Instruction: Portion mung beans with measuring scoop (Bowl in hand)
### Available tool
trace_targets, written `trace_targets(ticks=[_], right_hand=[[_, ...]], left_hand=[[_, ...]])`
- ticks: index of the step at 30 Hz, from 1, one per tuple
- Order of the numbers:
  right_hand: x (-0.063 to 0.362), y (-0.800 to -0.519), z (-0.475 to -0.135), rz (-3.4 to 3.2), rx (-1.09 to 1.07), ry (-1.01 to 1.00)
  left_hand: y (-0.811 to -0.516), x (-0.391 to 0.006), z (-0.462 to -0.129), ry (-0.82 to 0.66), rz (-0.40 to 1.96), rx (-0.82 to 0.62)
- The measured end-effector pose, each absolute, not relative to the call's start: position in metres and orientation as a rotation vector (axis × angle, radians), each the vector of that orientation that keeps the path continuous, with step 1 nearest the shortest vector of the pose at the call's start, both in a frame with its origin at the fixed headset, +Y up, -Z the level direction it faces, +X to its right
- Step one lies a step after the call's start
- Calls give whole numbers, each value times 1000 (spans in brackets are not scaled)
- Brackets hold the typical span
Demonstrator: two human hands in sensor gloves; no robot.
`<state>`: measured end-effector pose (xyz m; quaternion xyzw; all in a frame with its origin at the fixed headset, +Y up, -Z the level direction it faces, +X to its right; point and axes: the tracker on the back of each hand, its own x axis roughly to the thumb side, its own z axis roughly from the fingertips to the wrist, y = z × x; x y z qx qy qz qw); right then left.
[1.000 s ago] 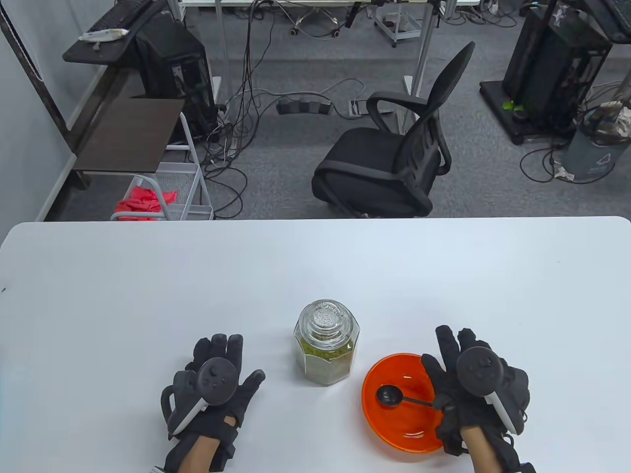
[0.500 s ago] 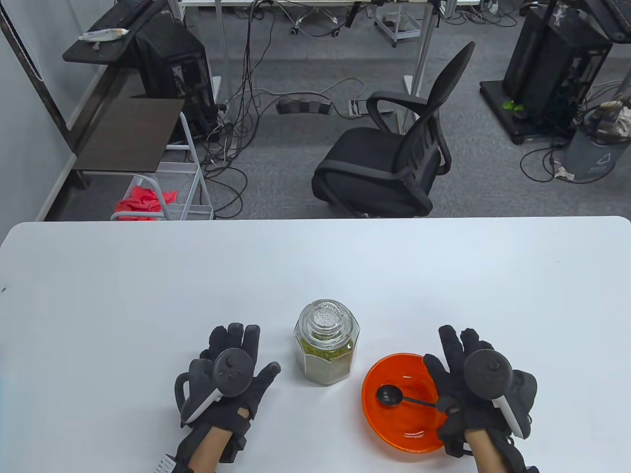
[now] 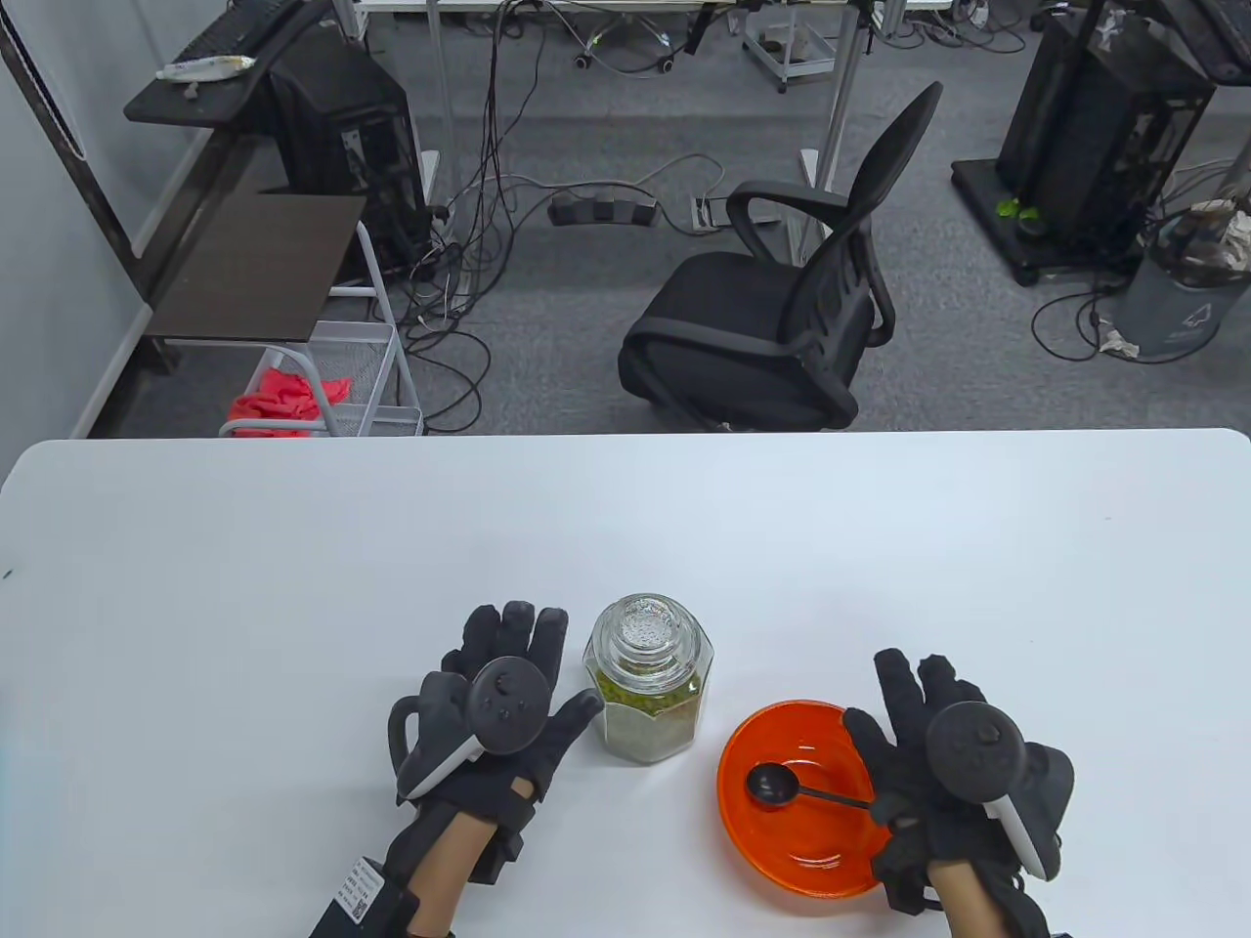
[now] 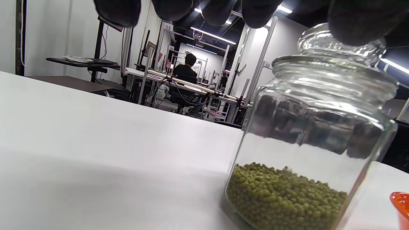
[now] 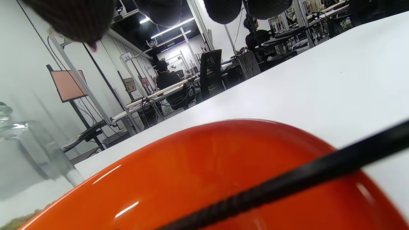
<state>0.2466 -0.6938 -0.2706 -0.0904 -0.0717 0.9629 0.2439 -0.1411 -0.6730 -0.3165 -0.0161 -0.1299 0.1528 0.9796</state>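
Observation:
A glass jar (image 3: 648,696) with a glass lid holds green mung beans (image 4: 284,198) in its lower part. It stands on the white table (image 3: 625,528) at centre front. My left hand (image 3: 533,684) lies spread just left of the jar, thumb close to its side, holding nothing. In the left wrist view the jar (image 4: 306,143) is close, with fingertips (image 4: 118,11) above. An orange bowl (image 3: 797,796) stands right of the jar with a black measuring scoop (image 3: 772,785) in it. My right hand (image 3: 899,713) lies spread over the bowl's right rim, above the scoop's handle (image 5: 287,185).
The bowl (image 5: 207,179) fills the right wrist view, with the jar (image 5: 28,153) blurred at its left. A black office chair (image 3: 782,322) stands on the floor beyond the table's far edge. A wire rack (image 3: 332,391) is at the far left.
My left hand has moved forward and to the right until it is beside the jar. My right hand has shifted slightly to the right. Jar, bowl and scoop have not moved.

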Motion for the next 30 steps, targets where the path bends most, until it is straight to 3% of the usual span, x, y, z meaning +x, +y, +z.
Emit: trace_targets(ticks=[14, 24, 30], right_hand=[[249, -691, -269, 2636, -232, -168], [252, -690, -269, 2636, -234, -178], [253, -690, -268, 2628, -239, -180]], left_hand=[[-642, -90, -341, -372, 367, -49], [-652, -69, -361, -384, 332, -173], [-651, -66, -363, -370, 316, -131]])
